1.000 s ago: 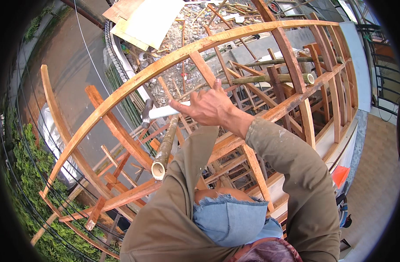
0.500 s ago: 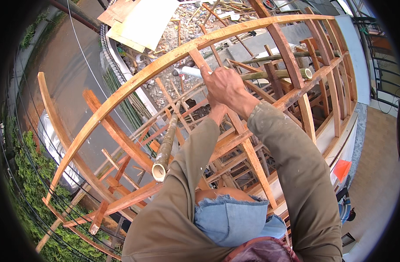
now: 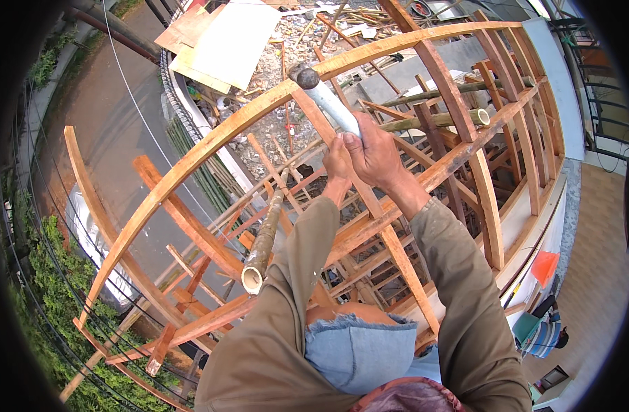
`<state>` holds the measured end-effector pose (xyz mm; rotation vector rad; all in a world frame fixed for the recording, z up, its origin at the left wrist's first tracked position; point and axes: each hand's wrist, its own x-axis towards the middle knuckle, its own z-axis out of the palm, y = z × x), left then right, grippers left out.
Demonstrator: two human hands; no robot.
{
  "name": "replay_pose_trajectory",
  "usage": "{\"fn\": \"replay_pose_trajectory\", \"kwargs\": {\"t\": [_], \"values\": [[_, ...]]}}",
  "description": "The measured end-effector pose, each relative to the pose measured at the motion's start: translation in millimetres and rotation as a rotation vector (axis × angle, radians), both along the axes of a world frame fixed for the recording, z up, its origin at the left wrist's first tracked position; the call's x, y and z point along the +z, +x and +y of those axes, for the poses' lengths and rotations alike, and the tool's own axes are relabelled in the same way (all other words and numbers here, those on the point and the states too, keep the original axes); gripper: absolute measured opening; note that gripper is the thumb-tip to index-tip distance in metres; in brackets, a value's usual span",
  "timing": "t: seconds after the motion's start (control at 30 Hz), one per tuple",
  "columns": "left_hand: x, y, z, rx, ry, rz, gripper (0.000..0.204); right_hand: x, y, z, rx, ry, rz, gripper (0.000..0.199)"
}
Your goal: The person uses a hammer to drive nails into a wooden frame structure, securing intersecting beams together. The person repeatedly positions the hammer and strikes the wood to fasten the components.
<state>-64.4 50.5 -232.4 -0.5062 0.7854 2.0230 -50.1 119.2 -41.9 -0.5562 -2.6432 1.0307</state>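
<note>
My right hand (image 3: 379,154) is closed round the pale handle of a hammer (image 3: 335,106). The hammer's dark head (image 3: 305,75) is up by the curved outer timber (image 3: 249,106). Just left of it, my left hand (image 3: 337,163) is closed on a sloping wooden rib (image 3: 369,199), its fingers partly hidden. This rib runs from the curved timber down to a thicker crossbeam (image 3: 359,230) in front of me.
A cut bamboo pole (image 3: 265,244) juts toward my left forearm; another bamboo pole (image 3: 424,120) lies beyond my right hand. More ribs (image 3: 448,89) stand to the right. Far below are a road (image 3: 132,117), rubble (image 3: 252,130) and a person (image 3: 542,329). Wires (image 3: 132,89) cross the left.
The hammer has swung up and back, its head now higher against the curved timber. My right hand has moved right and nearer, uncovering my left hand. The view has shifted slightly.
</note>
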Motion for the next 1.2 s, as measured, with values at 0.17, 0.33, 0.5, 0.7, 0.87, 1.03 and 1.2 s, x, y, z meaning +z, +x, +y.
{"fn": "replay_pose_trajectory", "kwargs": {"t": [0.17,0.33,0.5,0.7,0.87,1.03,1.2], "values": [[4,2,3,0.013,0.032,0.006,0.043,-20,-12,-2,-0.211,0.048,-0.295,0.031],[1,0,3,-0.013,-0.075,0.040,0.049,-13,-15,-10,-0.237,-0.253,0.011,0.037],[-7,0,-2,-0.084,-0.047,0.073,0.051,-11,-23,-13,-0.213,-0.060,-0.302,0.034],[-22,4,0,-0.029,-0.082,-0.017,0.050,-12,-24,-11,-0.237,-0.025,-0.447,0.036],[-16,-2,6,0.009,-0.095,0.014,0.054,-12,-22,-4,-0.279,-0.233,-0.162,0.041],[8,-2,-2,-0.073,-0.146,0.036,0.063,-20,-15,-5,-0.188,-0.159,-0.455,0.042],[6,-9,-11,-0.201,-0.209,0.074,0.057,-7,56,7,-0.391,-0.410,-0.235,0.039]]}}
